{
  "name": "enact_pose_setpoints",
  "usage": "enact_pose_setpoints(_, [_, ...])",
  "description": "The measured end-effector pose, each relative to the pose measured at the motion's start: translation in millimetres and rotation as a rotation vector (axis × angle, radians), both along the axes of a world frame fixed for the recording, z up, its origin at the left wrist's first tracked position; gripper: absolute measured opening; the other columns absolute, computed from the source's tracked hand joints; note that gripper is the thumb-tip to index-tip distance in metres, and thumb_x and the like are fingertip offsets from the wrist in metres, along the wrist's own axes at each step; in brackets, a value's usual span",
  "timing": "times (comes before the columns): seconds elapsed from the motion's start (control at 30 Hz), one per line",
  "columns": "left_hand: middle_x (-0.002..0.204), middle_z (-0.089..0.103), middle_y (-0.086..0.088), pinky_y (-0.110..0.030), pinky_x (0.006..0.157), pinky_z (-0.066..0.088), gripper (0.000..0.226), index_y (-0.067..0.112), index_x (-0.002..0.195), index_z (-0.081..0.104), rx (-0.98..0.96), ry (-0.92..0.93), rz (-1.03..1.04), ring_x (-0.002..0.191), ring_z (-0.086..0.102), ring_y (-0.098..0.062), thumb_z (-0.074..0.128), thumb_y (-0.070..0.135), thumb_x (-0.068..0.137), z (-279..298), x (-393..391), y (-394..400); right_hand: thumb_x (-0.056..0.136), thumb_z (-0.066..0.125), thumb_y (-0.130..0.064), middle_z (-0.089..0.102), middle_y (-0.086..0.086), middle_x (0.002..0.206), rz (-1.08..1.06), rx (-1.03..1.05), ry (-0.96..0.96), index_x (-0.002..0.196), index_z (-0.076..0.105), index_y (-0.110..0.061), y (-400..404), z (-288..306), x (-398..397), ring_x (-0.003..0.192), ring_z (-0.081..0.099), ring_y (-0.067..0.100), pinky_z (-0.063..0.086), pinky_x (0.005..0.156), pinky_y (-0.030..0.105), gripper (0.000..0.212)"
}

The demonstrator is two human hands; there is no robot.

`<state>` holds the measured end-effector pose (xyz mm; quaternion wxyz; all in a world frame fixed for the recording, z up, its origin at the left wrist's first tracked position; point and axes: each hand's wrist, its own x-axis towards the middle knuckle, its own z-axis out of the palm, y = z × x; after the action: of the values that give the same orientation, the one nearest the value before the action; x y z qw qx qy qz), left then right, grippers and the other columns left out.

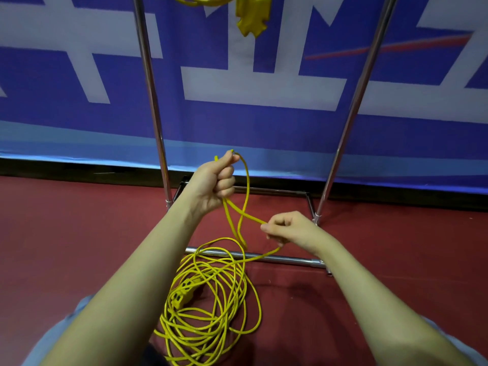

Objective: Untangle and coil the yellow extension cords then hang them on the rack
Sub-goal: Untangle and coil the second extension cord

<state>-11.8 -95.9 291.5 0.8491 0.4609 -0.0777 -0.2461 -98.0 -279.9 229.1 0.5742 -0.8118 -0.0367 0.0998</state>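
Ahead, the rack (155,120) stands on the red floor (79,233) in front of a blue and white banner (264,93). Its two chrome uprights rise out of the top of view; the base rails form a rectangle on the floor, back rail near the banner's lower edge, front rail just past your hands. A coiled cord (203,0) with a yellow multi-outlet end (252,15) already hangs at the top of view, between the uprights.

The loose cord (211,307) lies in a messy pile on the floor on your side of the front rail, loops overlapping at random; the far edge of the pile crosses over that rail. A yellow triple-outlet block (182,293) sits in the left part of the pile, strands over and under it. From the pile several strands climb to your hands and cross each other between them.

Your left hand (216,183) is raised, fist closed round a small loop, thumb pressed on top where the cord bends over; strands drop out below the fist. Your right hand (287,228) is lower and to the right, above the front rail, thumb and curled fingers pinching a single strand that runs from the left fist and trails down to the pile. Both forearms are bare and extended
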Motion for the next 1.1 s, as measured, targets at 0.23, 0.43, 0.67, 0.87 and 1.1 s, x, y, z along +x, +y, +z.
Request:
enact_pose_setpoints(0.23, [0.036, 0.028, 0.010, -0.013, 0.028, 0.014, 0.024, 0.011, 0.079, 0.054, -0.083, -0.040, -0.062, 0.024, 0.023, 0.000, 0.040, 0.024, 0.093, 0.1, 4.3, 13.8, 0.095, 0.054, -0.027, 0.064, 0.000, 0.070, -0.018, -0.134, 0.070, 0.072, 0.061, -0.010, -19.5, -24.6, -4.4, 0.064, 0.056, 0.001, 0.042, 0.068, 0.011, 0.029])
enact_pose_setpoints(0.43, [0.061, 0.053, 0.003, -0.012, 0.029, 0.030, 0.030, 0.007, 0.083, 0.073, -0.221, -0.088, -0.165, 0.031, 0.033, -0.002, 0.083, 0.021, 0.059, -1.6, 8.9, 23.3, 0.100, 0.037, -0.015, 0.033, -0.003, 0.057, -0.216, 0.317, 0.064, 0.083, 0.051, -0.009, -21.1, -16.3, 1.4, 0.048, 0.028, 0.006, 0.027, 0.047, 0.019, 0.023])
enact_pose_setpoints(0.67, [0.058, 0.057, 0.004, -0.010, 0.024, 0.023, 0.057, 0.013, 0.109, 0.069, -0.210, -0.109, -0.261, 0.023, 0.029, 0.000, 0.087, 0.027, 0.057, -8.2, 8.7, 19.5, 0.098, 0.049, -0.016, 0.032, -0.008, 0.049, -0.246, 0.240, 0.004, 0.077, 0.054, -0.008, -16.2, -2.4, 1.8, 0.040, 0.022, 0.003, 0.016, 0.038, 0.015, 0.022])
enact_pose_setpoints(0.87, [0.079, 0.072, -0.006, -0.015, 0.029, 0.035, 0.005, 0.010, 0.083, 0.059, -0.012, -0.082, -0.278, 0.032, 0.048, -0.003, 0.055, 0.008, 0.082, -7.6, -11.1, 3.2, 0.094, 0.056, -0.016, 0.034, -0.001, 0.052, -0.384, 0.305, 0.065, 0.076, 0.060, -0.006, -10.1, 0.7, 7.4, 0.035, 0.021, 0.002, 0.014, 0.034, 0.012, 0.020])
enact_pose_setpoints(1.1, [0.036, 0.049, -0.001, -0.009, 0.031, 0.022, 0.034, 0.000, 0.077, 0.052, 0.230, -0.232, -0.189, 0.020, 0.021, -0.004, 0.036, 0.017, 0.102, -17.0, -20.0, -11.3, 0.095, 0.039, -0.004, 0.050, 0.004, 0.062, -0.381, 0.954, 0.286, 0.089, 0.057, 0.006, -11.2, 37.8, 12.0, 0.044, 0.043, 0.007, 0.037, 0.042, 0.016, 0.022])
